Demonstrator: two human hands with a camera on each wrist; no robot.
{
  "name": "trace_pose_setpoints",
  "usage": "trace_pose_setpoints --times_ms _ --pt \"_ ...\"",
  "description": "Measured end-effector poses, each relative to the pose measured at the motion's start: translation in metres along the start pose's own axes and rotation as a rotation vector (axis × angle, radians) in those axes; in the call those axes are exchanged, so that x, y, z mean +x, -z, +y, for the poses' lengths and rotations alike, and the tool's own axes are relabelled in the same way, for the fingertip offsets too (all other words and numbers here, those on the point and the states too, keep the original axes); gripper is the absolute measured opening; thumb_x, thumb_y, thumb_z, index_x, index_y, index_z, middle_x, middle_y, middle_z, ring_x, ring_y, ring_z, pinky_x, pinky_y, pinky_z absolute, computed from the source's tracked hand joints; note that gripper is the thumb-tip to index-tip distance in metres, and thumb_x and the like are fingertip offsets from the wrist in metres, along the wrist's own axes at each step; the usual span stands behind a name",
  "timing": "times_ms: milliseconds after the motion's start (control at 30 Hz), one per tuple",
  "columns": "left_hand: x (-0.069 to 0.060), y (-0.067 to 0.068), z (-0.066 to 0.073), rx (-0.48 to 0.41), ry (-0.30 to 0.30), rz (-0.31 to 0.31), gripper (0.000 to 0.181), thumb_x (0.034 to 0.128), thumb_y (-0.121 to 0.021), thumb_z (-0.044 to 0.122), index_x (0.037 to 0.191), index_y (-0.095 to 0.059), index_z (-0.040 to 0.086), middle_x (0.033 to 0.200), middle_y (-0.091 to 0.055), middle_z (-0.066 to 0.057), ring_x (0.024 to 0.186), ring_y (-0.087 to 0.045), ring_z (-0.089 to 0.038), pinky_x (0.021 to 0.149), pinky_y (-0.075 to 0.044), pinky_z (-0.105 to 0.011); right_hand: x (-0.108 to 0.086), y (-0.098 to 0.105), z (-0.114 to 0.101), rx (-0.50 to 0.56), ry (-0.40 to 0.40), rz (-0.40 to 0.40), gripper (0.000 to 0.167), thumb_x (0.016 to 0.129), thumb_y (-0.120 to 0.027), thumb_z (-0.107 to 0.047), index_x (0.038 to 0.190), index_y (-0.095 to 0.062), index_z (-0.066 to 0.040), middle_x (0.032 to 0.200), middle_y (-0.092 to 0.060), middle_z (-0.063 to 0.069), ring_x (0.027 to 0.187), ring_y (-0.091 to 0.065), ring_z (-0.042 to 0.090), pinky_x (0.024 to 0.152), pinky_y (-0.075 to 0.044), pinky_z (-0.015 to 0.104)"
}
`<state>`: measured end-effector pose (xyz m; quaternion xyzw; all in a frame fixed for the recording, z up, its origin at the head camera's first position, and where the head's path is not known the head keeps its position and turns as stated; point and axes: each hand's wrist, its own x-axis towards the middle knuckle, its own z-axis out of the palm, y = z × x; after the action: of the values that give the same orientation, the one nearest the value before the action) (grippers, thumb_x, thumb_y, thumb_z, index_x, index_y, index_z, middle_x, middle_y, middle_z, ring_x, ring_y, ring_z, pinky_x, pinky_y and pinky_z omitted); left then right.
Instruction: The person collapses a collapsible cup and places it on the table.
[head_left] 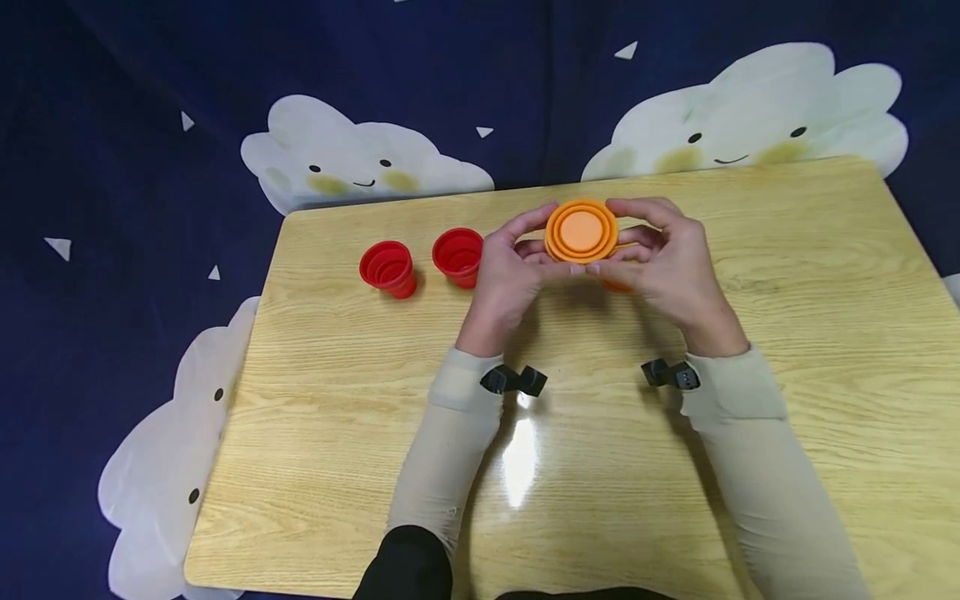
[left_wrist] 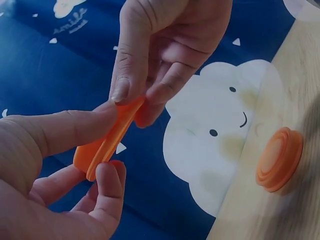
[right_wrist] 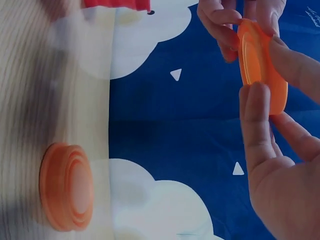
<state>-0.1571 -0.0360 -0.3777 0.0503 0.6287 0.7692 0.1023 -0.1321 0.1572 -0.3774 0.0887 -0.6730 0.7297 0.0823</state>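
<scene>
Both hands hold one orange collapsible cup [head_left: 581, 232], folded flat into rings, above the far part of the table. My left hand [head_left: 512, 271] pinches its left edge between thumb and fingers. On the opposite edge, my right hand [head_left: 667, 260] grips it the same way. The left wrist view shows the folded cup [left_wrist: 107, 142] nearly edge-on between the two hands. A second flattened orange cup [right_wrist: 67, 187] lies on the table; in the head view it is mostly hidden behind the right hand.
Two expanded red cups stand to the left: one red cup [head_left: 388, 268] farther out, the other red cup [head_left: 457, 254] partly covered by the left hand. The wooden table [head_left: 337, 433] ends at a dark blue cloth [head_left: 525, 92] with white clouds.
</scene>
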Motion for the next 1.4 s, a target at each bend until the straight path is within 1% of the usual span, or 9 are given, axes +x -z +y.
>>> trace_pose_setpoints --times_ms 133,233,333,567,733,933,1100,1267,1400 --pt "0.000 -0.001 0.000 0.086 0.029 0.035 0.073 0.0655 -0.088 -0.015 0.131 -0.066 0.009 0.117 -0.063 -0.006 0.085 -0.068 -0.022 0.081 -0.059 -0.032 0.002 0.003 0.005 -0.169 -0.008 -0.006 0.069 0.065 -0.084 0.021 0.129 -0.065 0.004 0.121 -0.054 0.012 0.099 -0.062 0.024 0.081 -0.056 0.022" --pt "0.001 0.000 -0.002 0.165 0.040 0.067 0.072 0.0654 -0.089 -0.011 0.131 -0.067 0.008 0.112 -0.064 -0.006 0.083 -0.067 -0.020 0.079 -0.059 -0.029 0.004 0.004 0.008 -0.299 -0.010 -0.014 0.069 0.066 -0.088 0.013 0.130 -0.066 -0.001 0.121 -0.056 0.009 0.100 -0.060 0.021 0.084 -0.053 0.020" --pt "0.002 0.000 -0.005 0.216 0.045 0.091 0.070 0.0668 -0.090 -0.008 0.131 -0.066 0.008 0.110 -0.066 -0.004 0.084 -0.066 -0.018 0.079 -0.059 -0.027 0.006 0.005 0.011 -0.358 -0.015 -0.026 0.068 0.067 -0.089 0.009 0.130 -0.066 -0.002 0.120 -0.057 0.009 0.098 -0.059 0.020 0.083 -0.052 0.020" --pt "0.006 0.002 -0.022 0.211 0.052 0.123 0.068 0.0688 -0.090 -0.005 0.131 -0.066 0.008 0.108 -0.067 -0.003 0.084 -0.066 -0.019 0.079 -0.058 -0.026 0.007 0.007 0.021 -0.415 -0.050 -0.035 0.064 0.070 -0.090 0.002 0.130 -0.066 -0.003 0.118 -0.058 0.008 0.095 -0.059 0.019 0.083 -0.052 0.021" --pt "0.010 0.002 -0.038 0.203 0.045 0.158 0.066 0.0675 -0.090 -0.005 0.129 -0.067 0.005 0.104 -0.067 -0.004 0.082 -0.068 -0.018 0.077 -0.059 -0.026 0.009 0.010 0.031 -0.491 -0.056 -0.076 0.062 0.074 -0.089 0.000 0.131 -0.065 -0.001 0.120 -0.057 0.010 0.097 -0.059 0.020 0.088 -0.052 0.024" --pt "0.014 0.003 -0.055 0.228 0.045 0.181 0.065 0.0676 -0.089 -0.006 0.128 -0.067 0.004 0.103 -0.068 -0.003 0.081 -0.069 -0.019 0.075 -0.059 -0.025 0.013 0.014 0.047 -0.586 -0.071 -0.134 0.060 0.076 -0.087 0.000 0.131 -0.063 0.001 0.118 -0.058 0.012 0.099 -0.059 0.023 0.088 -0.052 0.027" --pt "0.017 0.004 -0.063 0.295 0.045 0.195 0.065 0.0661 -0.090 -0.007 0.126 -0.068 0.002 0.104 -0.068 -0.006 0.081 -0.069 -0.019 0.073 -0.058 -0.024 0.015 0.015 0.058 -0.633 -0.091 -0.163 0.060 0.077 -0.086 -0.001 0.132 -0.062 0.002 0.118 -0.058 0.014 0.099 -0.059 0.028 0.087 -0.053 0.033" --pt "0.021 0.005 -0.068 0.407 0.033 0.225 0.065 0.0625 -0.093 -0.006 0.122 -0.070 0.003 0.114 -0.060 -0.008 0.084 -0.068 -0.017 0.070 -0.058 -0.021 0.018 0.014 0.069 -0.657 -0.090 -0.190 0.061 0.076 -0.087 0.000 0.131 -0.061 0.005 0.119 -0.059 0.016 0.098 -0.059 0.028 0.085 -0.054 0.039" --pt "0.024 0.006 -0.072 0.461 0.021 0.232 0.065 0.0619 -0.093 -0.005 0.123 -0.071 0.003 0.113 -0.058 -0.008 0.086 -0.066 -0.016 0.071 -0.057 -0.019 0.021 0.013 0.075 -0.679 -0.087 -0.186 0.061 0.075 -0.087 0.001 0.130 -0.062 0.005 0.120 -0.060 0.018 0.097 -0.060 0.028 0.083 -0.054 0.039"
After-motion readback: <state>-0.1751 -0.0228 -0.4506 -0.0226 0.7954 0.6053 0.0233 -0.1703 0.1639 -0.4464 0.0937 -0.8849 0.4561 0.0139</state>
